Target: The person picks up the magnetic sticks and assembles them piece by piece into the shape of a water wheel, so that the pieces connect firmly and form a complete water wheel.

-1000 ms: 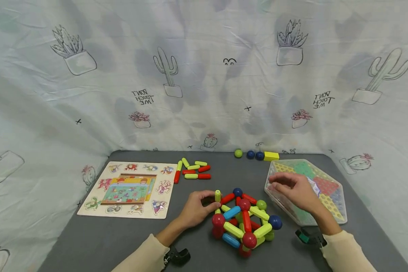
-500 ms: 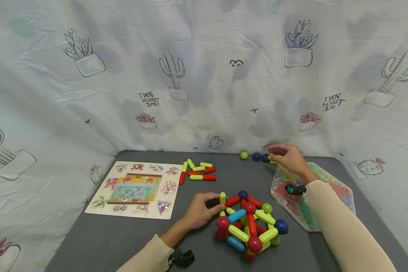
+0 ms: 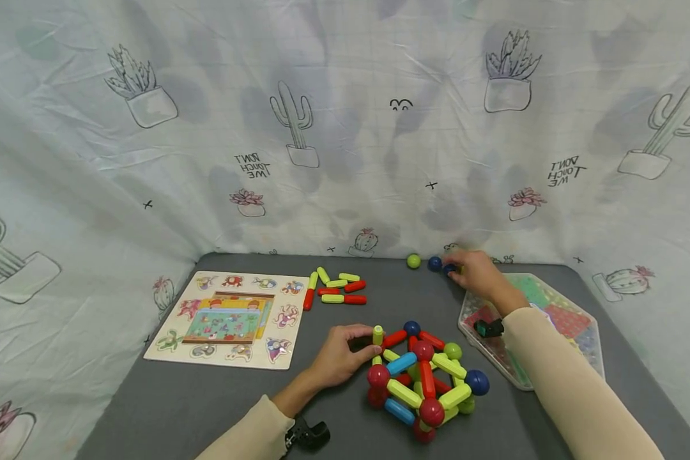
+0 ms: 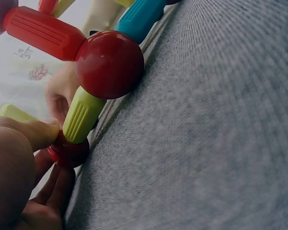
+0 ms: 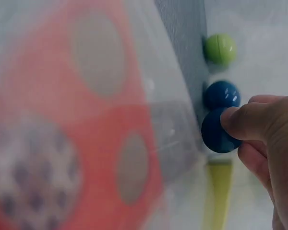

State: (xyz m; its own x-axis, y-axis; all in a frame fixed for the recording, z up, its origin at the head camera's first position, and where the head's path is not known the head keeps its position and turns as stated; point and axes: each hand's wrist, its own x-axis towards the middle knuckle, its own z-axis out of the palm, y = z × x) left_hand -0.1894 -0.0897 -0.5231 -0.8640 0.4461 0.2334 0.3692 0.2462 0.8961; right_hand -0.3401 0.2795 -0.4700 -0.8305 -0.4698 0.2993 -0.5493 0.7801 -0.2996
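A frame of magnetic sticks and balls (image 3: 427,379) stands on the table before me. At its left corner my left hand (image 3: 342,354) grips a red ball (image 4: 72,152), the thumb also against a yellow-green stick. Another yellow-green stick (image 3: 377,335) points up from that corner. At the table's back, my right hand (image 3: 474,276) pinches a dark blue ball (image 5: 214,136) between thumb and fingers. A second blue ball (image 5: 222,94) touches or nearly touches it, with a green ball (image 5: 222,49) farther along. The right hand hides the yellow block (image 5: 219,191) in the head view.
A clear-lidded box (image 3: 572,314) with coloured pieces lies at the right, under the right forearm. Several loose red and yellow-green sticks (image 3: 343,299) lie at back centre. A wooden picture puzzle board (image 3: 167,316) lies at the left. A patterned cloth (image 3: 345,128) hangs behind the table.
My right hand has moved from above the box to the back of the table and taken hold of a blue ball. My left hand stays on the frame; the head view shifted slightly.
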